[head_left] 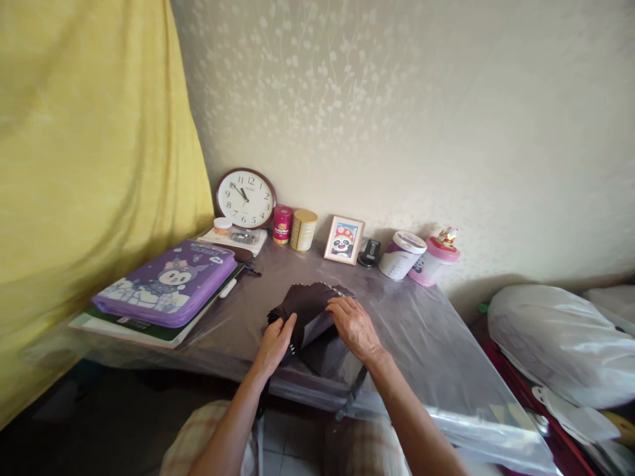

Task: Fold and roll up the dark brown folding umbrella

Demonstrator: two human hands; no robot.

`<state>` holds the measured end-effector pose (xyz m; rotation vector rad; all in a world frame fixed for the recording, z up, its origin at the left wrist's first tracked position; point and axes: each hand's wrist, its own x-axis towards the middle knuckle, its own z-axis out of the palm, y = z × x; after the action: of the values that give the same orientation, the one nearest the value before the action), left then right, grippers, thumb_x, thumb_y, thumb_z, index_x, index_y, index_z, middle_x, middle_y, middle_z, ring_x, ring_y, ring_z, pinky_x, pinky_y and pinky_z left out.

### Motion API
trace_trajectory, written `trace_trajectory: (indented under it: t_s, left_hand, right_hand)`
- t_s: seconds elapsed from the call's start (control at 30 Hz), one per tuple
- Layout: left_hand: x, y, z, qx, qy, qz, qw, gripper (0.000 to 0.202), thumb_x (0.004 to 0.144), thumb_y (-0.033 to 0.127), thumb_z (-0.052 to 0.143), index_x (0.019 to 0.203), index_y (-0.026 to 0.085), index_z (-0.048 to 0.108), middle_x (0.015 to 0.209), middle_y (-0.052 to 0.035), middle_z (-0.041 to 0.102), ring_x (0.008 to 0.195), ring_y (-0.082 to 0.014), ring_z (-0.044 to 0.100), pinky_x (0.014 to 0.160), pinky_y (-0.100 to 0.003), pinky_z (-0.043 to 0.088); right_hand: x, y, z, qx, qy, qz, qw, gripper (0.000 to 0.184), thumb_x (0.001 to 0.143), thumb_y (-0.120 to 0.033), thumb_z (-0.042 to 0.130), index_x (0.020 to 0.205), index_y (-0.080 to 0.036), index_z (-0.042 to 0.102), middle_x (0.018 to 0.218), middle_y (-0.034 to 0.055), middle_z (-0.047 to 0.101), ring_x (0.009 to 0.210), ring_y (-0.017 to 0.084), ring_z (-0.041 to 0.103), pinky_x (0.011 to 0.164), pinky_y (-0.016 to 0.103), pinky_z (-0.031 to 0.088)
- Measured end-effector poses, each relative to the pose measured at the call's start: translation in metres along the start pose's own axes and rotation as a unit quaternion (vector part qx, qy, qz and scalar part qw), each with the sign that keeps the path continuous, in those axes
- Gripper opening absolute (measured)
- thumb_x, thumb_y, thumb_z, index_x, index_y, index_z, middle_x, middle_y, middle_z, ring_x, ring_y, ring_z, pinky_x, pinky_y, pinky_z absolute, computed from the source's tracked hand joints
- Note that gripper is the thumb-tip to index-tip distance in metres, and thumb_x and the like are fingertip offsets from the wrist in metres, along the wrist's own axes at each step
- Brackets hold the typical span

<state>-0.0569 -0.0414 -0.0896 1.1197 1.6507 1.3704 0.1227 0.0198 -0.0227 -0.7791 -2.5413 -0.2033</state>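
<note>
A dark brown folded umbrella (308,303) lies on the plastic-covered table (426,344) near its front edge. My left hand (276,344) grips the umbrella's gathered near end, fingers closed round the folds. My right hand (353,325) lies on top of the dark fabric with fingers curled, pressing it down. A dark strap (353,395) hangs from the umbrella over the table's edge.
A purple cartoon case (169,283) sits on books at the left. Along the wall stand a clock (245,197), a red tin (282,225), a gold tin (303,229), a framed picture (344,240), a white tub (401,254) and a pink cup (434,260). Yellow curtain (84,172) left, white bags (555,344) right.
</note>
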Motion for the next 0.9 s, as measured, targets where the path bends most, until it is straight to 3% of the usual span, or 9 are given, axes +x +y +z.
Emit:
trace_trajectory:
  t_s: [0.13, 0.3, 0.4, 0.5, 0.63, 0.7, 0.8, 0.9]
  left_hand:
    - [-0.002, 0.0, -0.006, -0.003, -0.019, 0.015, 1.0, 0.044, 0.076, 0.054, 0.042, 0.065, 0.018, 0.063, 0.057, -0.0029, 0.06, 0.071, -0.0203, 0.058, 0.066, -0.027, 0.042]
    - [-0.004, -0.004, -0.005, 0.034, -0.055, 0.032, 0.997, 0.043, 0.073, 0.055, 0.048, 0.076, 0.015, 0.063, 0.067, -0.0031, 0.063, 0.071, -0.0197, 0.058, 0.065, -0.027, 0.042]
    - [-0.003, -0.009, 0.001, 0.085, -0.035, 0.04, 0.995, 0.04, 0.071, 0.053, 0.051, 0.077, 0.014, 0.062, 0.067, -0.0038, 0.063, 0.066, -0.0175, 0.057, 0.061, -0.026, 0.04]
    - [0.0, -0.014, 0.006, 0.123, -0.01, 0.04, 0.992, 0.039, 0.076, 0.05, 0.044, 0.066, 0.016, 0.059, 0.057, -0.0023, 0.058, 0.057, -0.0149, 0.054, 0.057, -0.024, 0.037]
    - [0.002, -0.016, 0.008, 0.134, 0.009, 0.038, 0.99, 0.042, 0.078, 0.051, 0.04, 0.054, 0.018, 0.05, 0.048, 0.0001, 0.049, 0.051, -0.0138, 0.049, 0.054, -0.025, 0.032]
    - [0.002, -0.015, 0.008, 0.133, 0.014, 0.039, 0.99, 0.041, 0.078, 0.051, 0.04, 0.053, 0.019, 0.048, 0.047, 0.0003, 0.048, 0.051, -0.0141, 0.049, 0.053, -0.025, 0.031]
    - [0.002, -0.013, 0.007, 0.129, 0.019, 0.042, 0.991, 0.042, 0.078, 0.052, 0.039, 0.053, 0.02, 0.047, 0.048, -0.0003, 0.049, 0.052, -0.015, 0.05, 0.054, -0.025, 0.032]
    - [0.002, -0.013, 0.008, 0.129, 0.022, 0.042, 0.99, 0.042, 0.08, 0.052, 0.037, 0.053, 0.02, 0.047, 0.048, -0.0007, 0.05, 0.052, -0.0156, 0.051, 0.055, -0.025, 0.032]
  right_hand:
    - [0.022, 0.004, 0.012, -0.015, -0.017, -0.021, 1.0, 0.019, 0.089, -0.018, 0.042, 0.094, -0.02, 0.06, 0.103, 0.0053, 0.062, 0.097, 0.018, 0.052, 0.085, 0.032, 0.04]
    - [0.038, 0.007, 0.025, -0.038, -0.044, -0.037, 0.998, 0.019, 0.09, -0.021, 0.041, 0.095, -0.02, 0.06, 0.102, 0.0053, 0.061, 0.095, 0.017, 0.051, 0.084, 0.031, 0.039]
    - [0.044, 0.011, 0.032, -0.054, -0.059, -0.045, 0.996, 0.021, 0.091, -0.023, 0.04, 0.096, -0.021, 0.059, 0.101, 0.0056, 0.061, 0.094, 0.017, 0.05, 0.082, 0.03, 0.039]
    - [0.048, 0.018, 0.034, -0.068, -0.068, -0.032, 0.995, 0.019, 0.09, -0.023, 0.041, 0.093, -0.021, 0.06, 0.097, 0.0049, 0.062, 0.09, 0.018, 0.051, 0.08, 0.03, 0.039]
    - [0.046, 0.023, 0.031, -0.071, -0.008, 0.047, 0.996, 0.018, 0.088, -0.02, 0.044, 0.099, -0.02, 0.058, 0.102, 0.0073, 0.06, 0.094, 0.019, 0.05, 0.085, 0.034, 0.037]
    - [0.042, 0.024, 0.031, -0.049, 0.011, 0.046, 0.998, 0.02, 0.088, -0.019, 0.044, 0.103, -0.02, 0.057, 0.11, 0.0081, 0.058, 0.101, 0.02, 0.048, 0.09, 0.036, 0.036]
    - [0.031, 0.029, 0.035, -0.012, -0.011, 0.024, 1.0, 0.018, 0.085, -0.019, 0.048, 0.099, -0.021, 0.06, 0.117, 0.0082, 0.055, 0.109, 0.02, 0.046, 0.092, 0.038, 0.036]
    - [0.016, 0.042, 0.038, 0.01, -0.008, 0.099, 0.995, 0.017, 0.082, -0.02, 0.051, 0.095, -0.021, 0.062, 0.117, 0.009, 0.056, 0.107, 0.021, 0.05, 0.089, 0.038, 0.04]
